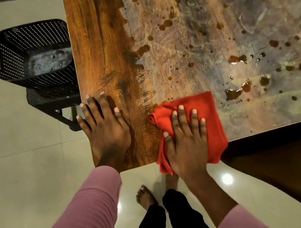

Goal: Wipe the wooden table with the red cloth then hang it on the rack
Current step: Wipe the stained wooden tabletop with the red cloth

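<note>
The red cloth [202,116] is pressed flat by the right hand [187,141]; the table [106,51] is braced by the flat left hand [106,129].

We see a ribbed, dusty-pink knit left sleeve [80,222] reaching the wrist, and a matching pink right sleeve [243,224] ending partway up the forearm. Loose black fabric trousers [176,221] fall to bare feet [145,197]. The left hand [104,130] and right hand [187,143] have short, pale fingernails.
</note>
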`<action>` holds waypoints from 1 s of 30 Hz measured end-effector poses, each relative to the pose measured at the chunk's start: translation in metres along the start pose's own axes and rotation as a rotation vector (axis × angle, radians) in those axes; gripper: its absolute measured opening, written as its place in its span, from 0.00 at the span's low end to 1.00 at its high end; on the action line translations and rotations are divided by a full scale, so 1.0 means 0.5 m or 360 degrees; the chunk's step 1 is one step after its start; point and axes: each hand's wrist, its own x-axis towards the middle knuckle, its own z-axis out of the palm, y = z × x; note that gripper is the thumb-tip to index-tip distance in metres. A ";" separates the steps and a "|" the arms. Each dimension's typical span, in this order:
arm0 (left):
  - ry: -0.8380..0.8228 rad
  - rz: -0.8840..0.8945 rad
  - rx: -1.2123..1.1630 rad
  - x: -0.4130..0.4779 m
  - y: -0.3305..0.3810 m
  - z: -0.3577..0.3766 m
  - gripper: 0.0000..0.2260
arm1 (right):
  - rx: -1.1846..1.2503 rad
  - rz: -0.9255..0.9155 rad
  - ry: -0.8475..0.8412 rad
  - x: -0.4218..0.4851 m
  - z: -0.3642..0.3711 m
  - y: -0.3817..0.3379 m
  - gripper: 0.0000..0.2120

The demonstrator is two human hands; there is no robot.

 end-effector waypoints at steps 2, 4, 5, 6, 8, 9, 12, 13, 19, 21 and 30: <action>-0.0001 -0.0007 -0.0001 -0.001 0.002 -0.001 0.25 | -0.0017 -0.0049 -0.0054 0.003 0.001 -0.024 0.29; -0.0007 -0.0010 -0.0014 -0.001 0.004 -0.001 0.25 | -0.0025 -0.0158 -0.0112 0.007 0.000 -0.039 0.29; -0.0001 -0.0011 -0.0021 -0.002 0.003 -0.002 0.25 | -0.0019 -0.0208 -0.0132 0.007 -0.001 -0.040 0.29; 0.0009 -0.0011 -0.0030 -0.002 0.005 -0.002 0.25 | -0.0010 -0.0253 -0.0146 0.009 -0.003 -0.034 0.29; 0.0020 -0.0021 -0.0055 -0.004 0.006 -0.001 0.24 | 0.0004 -0.0302 -0.0159 0.016 -0.007 -0.009 0.28; 0.0020 -0.0029 -0.0064 -0.004 0.007 0.000 0.24 | 0.0006 -0.0282 -0.0151 0.025 -0.008 0.005 0.27; 0.0021 -0.0035 -0.0062 -0.003 0.007 0.000 0.24 | 0.0020 -0.0067 -0.0060 0.064 -0.014 0.024 0.28; 0.0021 -0.0035 -0.0058 -0.002 0.007 0.000 0.24 | 0.0023 -0.0004 -0.0037 0.074 -0.015 0.020 0.28; 0.0014 -0.0048 -0.0056 -0.003 0.007 -0.002 0.24 | -0.0009 -0.0230 -0.0134 0.058 -0.007 -0.052 0.29; -0.0002 -0.0051 -0.0059 -0.004 0.008 -0.002 0.25 | -0.0003 -0.0308 -0.0163 0.054 -0.002 -0.072 0.28; -0.0052 -0.0048 -0.0028 -0.002 0.011 -0.006 0.25 | 0.0079 0.0005 -0.0021 0.096 0.001 -0.067 0.27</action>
